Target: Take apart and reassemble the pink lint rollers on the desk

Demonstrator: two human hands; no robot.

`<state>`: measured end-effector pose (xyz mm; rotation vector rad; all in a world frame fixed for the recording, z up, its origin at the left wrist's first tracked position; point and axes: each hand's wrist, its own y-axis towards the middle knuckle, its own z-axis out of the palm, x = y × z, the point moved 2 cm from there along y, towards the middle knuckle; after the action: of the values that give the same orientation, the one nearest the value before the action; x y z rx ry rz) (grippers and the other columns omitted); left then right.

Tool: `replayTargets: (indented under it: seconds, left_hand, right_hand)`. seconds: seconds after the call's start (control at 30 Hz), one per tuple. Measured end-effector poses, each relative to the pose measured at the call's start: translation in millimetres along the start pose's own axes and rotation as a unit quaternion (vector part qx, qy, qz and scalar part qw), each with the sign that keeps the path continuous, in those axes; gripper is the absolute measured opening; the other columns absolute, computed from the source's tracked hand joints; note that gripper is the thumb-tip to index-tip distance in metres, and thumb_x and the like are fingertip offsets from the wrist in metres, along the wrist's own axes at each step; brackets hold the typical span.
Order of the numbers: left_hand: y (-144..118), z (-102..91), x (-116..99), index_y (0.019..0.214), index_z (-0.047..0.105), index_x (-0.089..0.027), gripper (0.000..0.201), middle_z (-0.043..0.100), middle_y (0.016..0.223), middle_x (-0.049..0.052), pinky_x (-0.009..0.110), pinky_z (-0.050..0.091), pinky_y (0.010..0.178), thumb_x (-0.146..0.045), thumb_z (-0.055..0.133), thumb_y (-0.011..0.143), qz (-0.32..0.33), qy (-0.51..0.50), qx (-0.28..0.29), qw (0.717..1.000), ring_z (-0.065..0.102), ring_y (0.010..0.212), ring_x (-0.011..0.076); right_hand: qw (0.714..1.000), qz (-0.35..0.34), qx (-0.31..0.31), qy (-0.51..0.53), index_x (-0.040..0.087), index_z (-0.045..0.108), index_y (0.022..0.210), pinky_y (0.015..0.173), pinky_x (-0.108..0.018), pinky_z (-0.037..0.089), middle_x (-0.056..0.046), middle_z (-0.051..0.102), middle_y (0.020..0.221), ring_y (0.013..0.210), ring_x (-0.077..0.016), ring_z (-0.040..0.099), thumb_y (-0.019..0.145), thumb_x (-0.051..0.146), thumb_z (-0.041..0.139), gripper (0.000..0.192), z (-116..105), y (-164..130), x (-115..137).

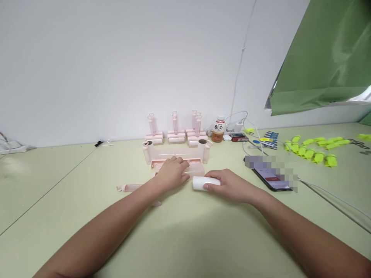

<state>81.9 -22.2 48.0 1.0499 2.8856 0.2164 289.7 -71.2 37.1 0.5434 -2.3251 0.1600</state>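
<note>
My right hand (228, 184) is closed around a smooth white roll (199, 183), with the thumb at the front and fingers behind. To its left, my left hand (173, 172) reaches over a pale pink case (196, 169) with a translucent cover, fingers curved over it and thumb on the near side. Part of the case's inside is hidden under that hand. Behind stands a long translucent pink piece (174, 154) between two white rolls with brown cores. A pink tube with a ring (130, 188) lies left, partly covered by my left forearm.
Several pink tubes stand near pink roll holders (176, 138) along the wall. A drink bottle (218, 129), chargers and white cables sit behind on the right. A phone (268, 175) lies beyond my right hand, with several neon yellow items (310, 153) farther right.
</note>
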Motion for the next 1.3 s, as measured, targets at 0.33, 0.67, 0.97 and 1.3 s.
replayTargets:
  seconds: [0.33,0.67,0.97,1.3]
  left_hand:
    - [-9.2,-7.8,3.2,0.113,0.06,-0.017,0.03,0.065,0.104,0.008,0.034,0.046,0.081,-0.019,0.038,0.092,-0.037,-0.226,-0.085,0.97,0.057,0.093,0.02]
    - [-26.9,-19.1,-3.9,0.112,0.066,-0.018,0.032,0.058,0.077,-0.001,0.022,0.036,0.059,-0.026,0.056,0.083,0.036,-0.467,0.072,0.881,0.046,0.066,0.0103]
    - [-27.1,-14.6,-3.1,0.111,0.067,-0.02,0.032,0.048,0.067,-0.004,0.021,0.03,0.055,-0.023,0.056,0.081,0.038,-0.487,0.105,0.866,0.038,0.06,0.0087]
    - [-27.6,-19.6,-7.6,0.107,0.068,-0.018,0.03,0.05,0.067,-0.004,0.019,0.03,0.052,-0.022,0.057,0.08,0.052,-0.476,0.101,0.872,0.04,0.059,0.0078]
  right_hand:
    - [0.998,-0.016,-0.02,0.06,0.02,0.069,0.108,0.067,-0.032,0.048,-0.007,0.071,0.1,0.085,-0.0248,0.064,0.085,0.05,0.057,0.039,-3.6,2.5,-0.5]
    - [0.994,-0.033,0.012,0.1,0.018,0.07,0.1,0.062,-0.027,0.043,-0.004,0.067,0.087,0.074,-0.0183,0.058,0.085,0.051,0.057,0.039,-2.1,0.7,6.2]
    - [0.992,-0.024,0.032,0.118,0.019,0.07,0.1,0.061,-0.026,0.04,-0.003,0.066,0.086,0.073,-0.0174,0.055,0.084,0.051,0.059,0.037,-1.9,-1.1,6.7]
    - [0.992,-0.015,0.029,0.119,0.019,0.07,0.1,0.063,-0.025,0.039,-0.003,0.066,0.087,0.074,-0.017,0.054,0.084,0.048,0.061,0.034,-2.3,-1.5,6.9]
